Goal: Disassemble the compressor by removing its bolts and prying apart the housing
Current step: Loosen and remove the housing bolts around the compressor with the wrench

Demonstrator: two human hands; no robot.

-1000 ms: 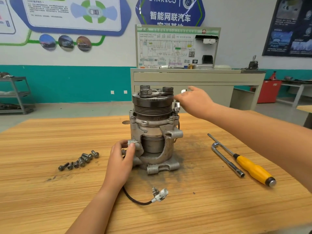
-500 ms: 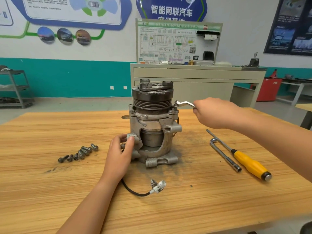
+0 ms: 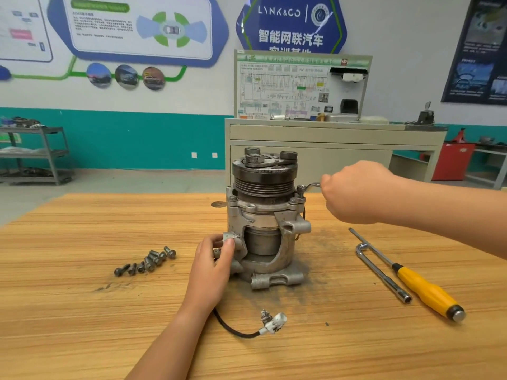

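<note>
Grey metal, standing tall in the middle of the wooden table (image 3: 82, 311): keeping the compressor (image 3: 263, 215) upright, its long way running straight up and down, with the dark pulley (image 3: 263, 175) pointing up and the foot sitting on the wood. Having come down from beside the pulley top a second ago, now curling the right hand (image 3: 354, 193) tight round a small bent wrench (image 3: 311, 185) and holding its end on a bolt (image 3: 301, 189) at the upper right rim. Still pinching a little metal tab (image 3: 229, 236) low on the left side with the left hand (image 3: 211, 267).
</note>
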